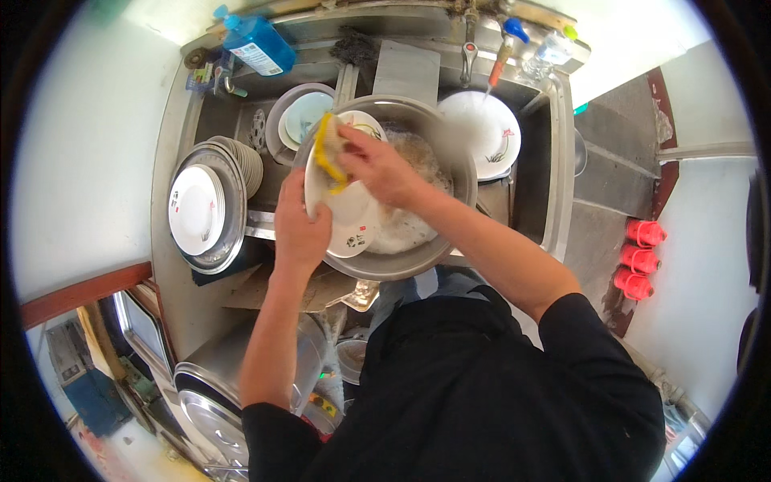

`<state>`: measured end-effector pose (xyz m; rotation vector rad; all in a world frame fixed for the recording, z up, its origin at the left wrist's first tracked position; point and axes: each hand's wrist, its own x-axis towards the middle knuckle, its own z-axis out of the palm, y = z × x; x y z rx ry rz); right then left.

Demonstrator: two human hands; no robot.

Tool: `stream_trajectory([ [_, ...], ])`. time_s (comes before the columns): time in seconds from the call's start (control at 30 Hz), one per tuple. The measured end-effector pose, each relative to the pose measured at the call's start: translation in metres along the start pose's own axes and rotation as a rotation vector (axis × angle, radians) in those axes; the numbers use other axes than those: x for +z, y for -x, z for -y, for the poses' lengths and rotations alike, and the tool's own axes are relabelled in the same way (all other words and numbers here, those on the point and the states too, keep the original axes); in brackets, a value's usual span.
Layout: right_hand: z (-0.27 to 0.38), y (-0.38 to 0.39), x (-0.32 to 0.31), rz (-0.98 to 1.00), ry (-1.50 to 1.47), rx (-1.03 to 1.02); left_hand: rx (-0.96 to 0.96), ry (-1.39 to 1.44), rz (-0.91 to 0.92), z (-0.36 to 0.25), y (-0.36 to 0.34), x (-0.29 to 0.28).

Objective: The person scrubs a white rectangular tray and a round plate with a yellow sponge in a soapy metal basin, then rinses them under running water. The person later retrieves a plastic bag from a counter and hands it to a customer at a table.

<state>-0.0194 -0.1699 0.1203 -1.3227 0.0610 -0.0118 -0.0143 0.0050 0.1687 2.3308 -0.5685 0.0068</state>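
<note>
My left hand (302,229) grips the near left edge of a white plate (350,210) with small printed marks, tilted over a large grey metal basin (458,234). In my right hand (381,167) is a yellow sponge (324,154), pressed at the upper left of the plate; its fingers are curled round the sponge. Foamy water (411,227) fills part of the basin, and another white plate (363,122) shows behind the sponge at the basin's far side. How far my left fingers reach beneath the plate is hidden.
Left of the basin, white plates (195,210) are stacked on a metal tray (228,243). Bowls (308,112) sit in the left sink. Water runs from a tap (504,55) onto a large white plate (491,138) at right. A blue soap bottle (262,46) stands far left.
</note>
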Motion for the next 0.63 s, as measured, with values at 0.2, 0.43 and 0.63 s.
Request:
stream_trajectory([
  [0.2,0.012,-0.013,-0.022,0.023,0.443,-0.154,0.075,-0.07,-0.013,-0.005,0.013,0.026],
  [0.43,0.011,-0.023,-0.027,0.114,0.68,-0.308,-0.05,-0.051,0.068,-0.007,0.022,0.027],
  [0.63,-0.04,-0.054,-0.068,0.094,0.087,0.246,-0.154,-0.005,0.077,0.009,0.036,0.025],
])
